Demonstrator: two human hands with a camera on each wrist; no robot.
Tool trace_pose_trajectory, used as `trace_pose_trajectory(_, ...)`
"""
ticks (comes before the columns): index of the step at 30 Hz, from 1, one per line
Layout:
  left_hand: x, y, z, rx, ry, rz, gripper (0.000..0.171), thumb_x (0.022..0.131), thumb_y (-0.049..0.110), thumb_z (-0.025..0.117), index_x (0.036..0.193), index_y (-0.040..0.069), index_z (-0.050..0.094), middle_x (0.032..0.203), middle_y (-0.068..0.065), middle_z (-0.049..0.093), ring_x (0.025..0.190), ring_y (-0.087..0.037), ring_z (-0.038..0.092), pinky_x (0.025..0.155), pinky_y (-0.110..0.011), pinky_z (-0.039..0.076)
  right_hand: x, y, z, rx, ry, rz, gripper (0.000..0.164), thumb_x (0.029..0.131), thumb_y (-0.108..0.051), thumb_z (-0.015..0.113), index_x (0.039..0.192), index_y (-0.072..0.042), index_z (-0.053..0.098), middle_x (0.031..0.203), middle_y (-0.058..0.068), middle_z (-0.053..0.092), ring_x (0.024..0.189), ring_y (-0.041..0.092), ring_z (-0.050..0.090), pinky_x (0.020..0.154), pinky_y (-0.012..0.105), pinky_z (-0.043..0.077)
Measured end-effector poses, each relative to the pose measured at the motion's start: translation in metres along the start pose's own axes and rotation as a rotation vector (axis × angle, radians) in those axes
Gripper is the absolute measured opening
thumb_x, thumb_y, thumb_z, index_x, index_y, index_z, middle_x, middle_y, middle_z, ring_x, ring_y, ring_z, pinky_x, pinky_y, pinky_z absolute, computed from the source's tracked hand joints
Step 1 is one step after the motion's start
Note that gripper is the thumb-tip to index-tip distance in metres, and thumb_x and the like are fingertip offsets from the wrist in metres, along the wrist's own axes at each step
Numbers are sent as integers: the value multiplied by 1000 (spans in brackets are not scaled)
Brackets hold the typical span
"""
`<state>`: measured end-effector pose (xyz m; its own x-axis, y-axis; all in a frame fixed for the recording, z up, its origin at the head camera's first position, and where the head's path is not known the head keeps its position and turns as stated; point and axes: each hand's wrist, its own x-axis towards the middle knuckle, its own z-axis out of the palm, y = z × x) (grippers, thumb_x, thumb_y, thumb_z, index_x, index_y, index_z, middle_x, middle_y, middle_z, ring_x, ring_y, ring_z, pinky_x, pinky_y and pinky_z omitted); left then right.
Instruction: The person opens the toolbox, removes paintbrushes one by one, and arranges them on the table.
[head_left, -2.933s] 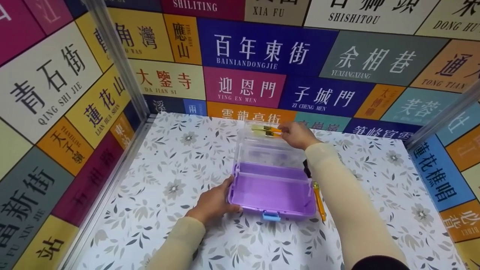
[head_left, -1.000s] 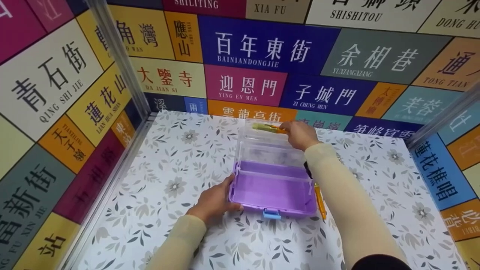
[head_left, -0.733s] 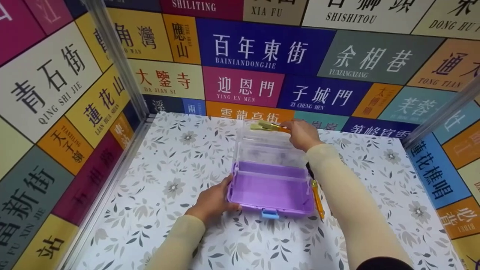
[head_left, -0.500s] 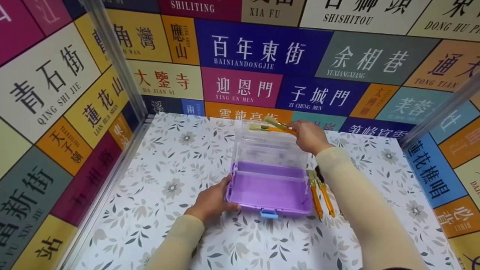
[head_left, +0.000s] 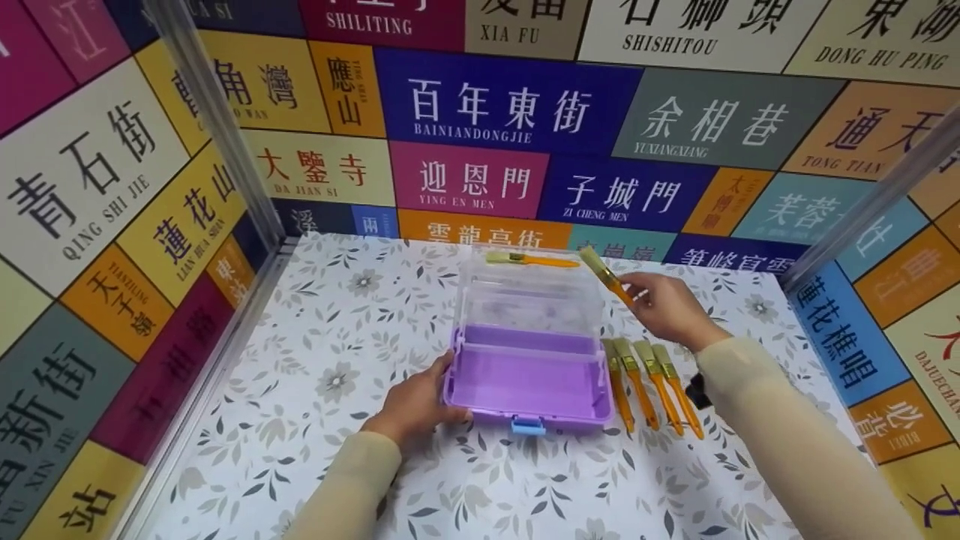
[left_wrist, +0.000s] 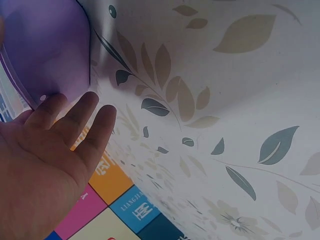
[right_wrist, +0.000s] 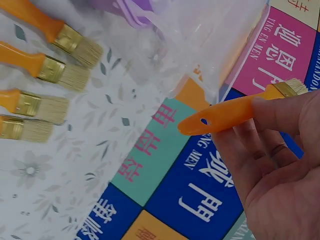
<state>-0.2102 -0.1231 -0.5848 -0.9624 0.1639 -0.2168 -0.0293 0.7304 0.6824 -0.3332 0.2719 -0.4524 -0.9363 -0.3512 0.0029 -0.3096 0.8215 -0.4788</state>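
Note:
My left hand holds the near left corner of a purple storage box, thumb at the front and fingers along the side. In the left wrist view its fingers touch the outer wall. The box's clear lid is swung back; one flat paintbrush with an orange handle lies in its far part. Just right of the lid, my right hand pinches another paintbrush by its handle, bristles pointing up and away. The right wrist view shows that orange handle between thumb and fingers.
Several paintbrushes lie side by side on the table right of the box, bristles toward the back. A blue latch sticks out in front of the box. Printed sign panels stand behind and beside the flowered tabletop.
The right hand has moved right, lifting one paintbrush away from the lid. The other brush stays there. More brushes beside the box have come out from behind the sleeve. The left hand keeps its hold.

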Motion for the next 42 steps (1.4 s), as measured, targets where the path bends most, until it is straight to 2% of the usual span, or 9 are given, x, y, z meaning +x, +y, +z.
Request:
trace_pose_trajectory(3, 0, 0, 0, 8, 1, 5, 114, 70, 50, 87, 161, 31, 19, 154, -5, 43, 134, -33, 46, 110, -51, 36, -15, 6, 2, 57, -21, 23, 49, 90, 3, 53, 139, -5, 57, 115, 17, 66, 96, 31, 66, 69, 44, 59)
trace_pose_trajectory(5, -1, 0, 0, 19, 8, 16, 114, 70, 50, 87, 161, 30, 20, 152, -7, 45, 133, -35, 47, 110, -51, 37, -24, 9, 4, 83, -33, 29, 50, 90, 3, 54, 139, -5, 57, 115, 16, 65, 96, 30, 66, 67, 41, 58)
trace_pose_trajectory(12, -1, 2, -1, 28, 15, 27, 116, 68, 51, 87, 161, 28, 21, 148, -12, 49, 129, -37, 50, 108, -53, 39, -54, 17, 10, 129, -38, 22, 48, 90, 3, 60, 138, -5, 58, 113, 14, 66, 97, 28, 66, 80, 45, 58)
trace_pose_trajectory(21, -2, 1, 0, 10, 10, 24, 116, 68, 51, 87, 161, 29, 20, 151, -11, 46, 132, -36, 47, 109, -53, 37, -80, 32, 22, 190, -28, 21, 48, 90, 5, 63, 138, 0, 56, 114, 16, 67, 99, 32, 66, 81, 43, 59)
trace_pose_trajectory(31, -1, -1, 1, 3, 11, 36, 115, 70, 51, 87, 161, 27, 20, 152, -9, 46, 132, -34, 48, 109, -52, 37, -99, 51, 31, 214, -17, 72, 47, 90, 6, 62, 137, -2, 57, 113, 16, 65, 98, 32, 65, 77, 34, 59)
trace_pose_trajectory(37, -3, 1, -1, 26, 21, 72, 114, 70, 51, 87, 160, 24, 22, 146, -13, 51, 126, -36, 53, 105, -51, 42, -110, 65, 36, 208, -19, 90, 47, 92, 5, 62, 138, 0, 55, 114, 19, 64, 100, 35, 65, 75, 34, 59)
trace_pose_trajectory(42, -3, 1, -2, 12, 13, 60, 115, 70, 51, 87, 161, 24, 21, 149, -12, 48, 129, -35, 51, 107, -51, 40, -117, 79, 39, 256, -42, 139, 48, 93, 5, 61, 140, 1, 53, 117, 20, 62, 101, 35, 64, 74, 35, 60)
